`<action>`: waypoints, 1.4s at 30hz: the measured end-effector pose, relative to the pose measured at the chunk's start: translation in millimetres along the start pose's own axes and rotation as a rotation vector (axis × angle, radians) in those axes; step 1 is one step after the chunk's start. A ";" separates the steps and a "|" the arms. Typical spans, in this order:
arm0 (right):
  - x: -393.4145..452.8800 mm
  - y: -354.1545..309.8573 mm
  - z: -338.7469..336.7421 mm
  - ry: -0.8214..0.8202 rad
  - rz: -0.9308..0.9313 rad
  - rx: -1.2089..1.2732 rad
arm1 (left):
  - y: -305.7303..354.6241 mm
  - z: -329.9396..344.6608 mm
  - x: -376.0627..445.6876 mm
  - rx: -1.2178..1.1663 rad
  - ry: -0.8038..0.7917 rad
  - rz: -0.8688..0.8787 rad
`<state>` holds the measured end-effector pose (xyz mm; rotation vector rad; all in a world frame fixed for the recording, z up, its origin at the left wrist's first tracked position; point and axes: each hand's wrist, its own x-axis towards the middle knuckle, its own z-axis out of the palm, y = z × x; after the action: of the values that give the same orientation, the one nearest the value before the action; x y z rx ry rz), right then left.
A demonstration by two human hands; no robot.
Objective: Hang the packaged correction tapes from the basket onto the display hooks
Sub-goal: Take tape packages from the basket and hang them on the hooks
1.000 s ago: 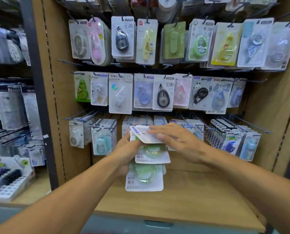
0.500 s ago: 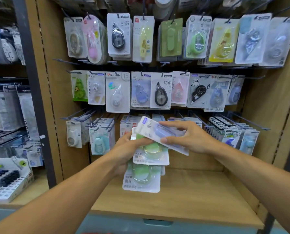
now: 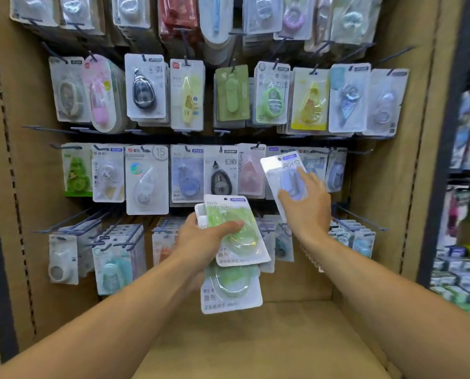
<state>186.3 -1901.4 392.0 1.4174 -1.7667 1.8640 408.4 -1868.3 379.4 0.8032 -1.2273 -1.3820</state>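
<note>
My left hand (image 3: pixel 201 242) grips a fanned stack of green correction tape packs (image 3: pixel 235 242) in front of the lowest hook row, thumb pressed on the top blister. My right hand (image 3: pixel 306 206) holds a single purple correction tape pack (image 3: pixel 283 176), lifted and tilted before the right end of the middle hook row. Its hang hole is near the packs hanging there. The basket is out of view.
A brown pegboard display (image 3: pixel 378 187) carries several rows of hanging tape packs. Bare hook prongs (image 3: pixel 362 217) jut out at lower right and others at lower left (image 3: pixel 64 220). A wooden shelf (image 3: pixel 255 337) lies below. Dark uprights (image 3: pixel 441 160) frame side shelves of stock.
My right hand pulled the purple pack off the stack and raised it up and right to the middle row. The left hand stayed, and the view shifted closer and rightward.
</note>
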 end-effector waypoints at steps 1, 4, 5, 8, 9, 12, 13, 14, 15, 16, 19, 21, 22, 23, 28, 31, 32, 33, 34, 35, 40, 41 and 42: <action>7.6 4.1 1.4 0.047 0.015 -0.040 | -1.1 6.4 0.6 0.001 -0.015 -0.003; 23.3 15.4 6.9 0.076 0.085 -0.122 | -4.7 20.6 2.1 0.012 -0.051 -0.007; 27.0 19.6 9.5 0.068 0.106 -0.122 | -5.8 23.4 3.0 0.015 -0.054 -0.008; 29.8 24.8 14.6 0.093 0.076 -0.032 | -8.1 26.2 7.1 0.022 -0.042 -0.011; 27.7 25.6 16.4 0.128 0.032 -0.011 | -8.8 25.8 8.9 0.025 -0.034 -0.007; 20.6 24.9 20.7 0.222 -0.060 -0.010 | -10.1 22.2 15.0 0.032 -0.004 0.009; 21.4 25.9 22.3 0.230 -0.063 -0.011 | -10.5 21.3 17.5 0.032 0.004 0.011; 23.3 26.6 23.5 0.225 -0.051 -0.007 | -10.7 20.4 19.8 0.033 0.013 0.015; 26.2 27.2 25.2 0.215 -0.034 -0.002 | -11.1 20.1 22.3 0.033 0.021 0.019; 28.7 27.2 26.1 0.206 -0.021 0.000 | -11.4 20.0 24.6 0.033 0.028 0.023; 34.9 25.9 29.1 0.197 -0.012 0.013 | -13.2 21.5 30.1 0.031 0.037 0.029; 36.4 23.8 30.1 0.195 -0.005 0.008 | -15.5 22.3 33.6 0.029 0.034 0.026; 37.0 23.1 30.5 0.199 -0.003 -0.001 | -17.1 22.6 35.5 0.029 0.033 0.026; 37.6 22.8 30.9 0.205 0.000 -0.010 | -18.9 22.9 37.3 0.031 0.034 0.027; 37.1 26.5 30.5 0.243 -0.013 -0.076 | -29.5 24.0 44.5 0.051 0.046 0.025; 36.7 32.4 28.6 0.240 -0.003 -0.092 | -34.2 24.5 47.6 0.068 0.053 0.030; 36.7 33.9 28.4 0.230 0.004 -0.090 | -35.2 24.7 48.1 0.069 0.055 0.033; 37.1 35.3 28.9 0.213 0.012 -0.088 | -36.1 25.3 48.7 0.067 0.054 0.035; 38.3 36.1 29.7 0.187 0.021 -0.082 | -36.8 26.0 48.7 0.062 0.053 0.036; 40.6 35.8 30.9 0.158 0.033 -0.075 | -37.5 26.8 48.6 0.055 0.050 0.035; 74.9 37.6 45.7 -0.037 0.117 -0.058 | -38.6 26.2 47.0 0.046 0.031 0.045; 83.0 37.8 50.5 -0.089 0.124 -0.047 | -38.6 24.3 47.1 0.045 0.027 0.041; 89.9 37.7 55.5 -0.139 0.125 -0.057 | -38.2 21.7 46.7 0.043 0.023 0.035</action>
<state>140.1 -1998.7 423.0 1.4796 -2.0004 1.7977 368.1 -1912.1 355.5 0.8211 -1.2512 -1.3189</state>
